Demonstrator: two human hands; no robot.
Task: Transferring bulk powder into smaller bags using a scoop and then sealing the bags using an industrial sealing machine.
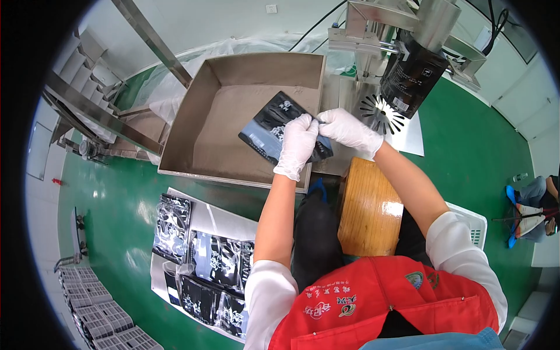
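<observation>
A flat black and blue printed pouch point(262, 124) is held at its right-hand edge by both gloved hands, over the right part of a metal tray point(205, 113) with a brownish, powdery bottom. My left hand point(299, 142), in a thin white glove, grips the pouch from above. My right hand point(348, 129), gloved too, pinches the same edge beside it, fingertips nearly touching the left ones. A dark bag point(413, 74) with printing hangs around the metal spout point(437, 24) of a machine, up and right of my right hand. Below it lies a slotted metal disc point(383, 113).
A wooden stool point(369, 210) stands between my legs. At lower left, stacks of printed pouches point(173, 225) lie on a light sheet point(205, 210). A white plastic basket point(474, 225) is beside my right arm. Metal frame bars point(105, 113) rise at left. A person point(536, 197) sits at far right.
</observation>
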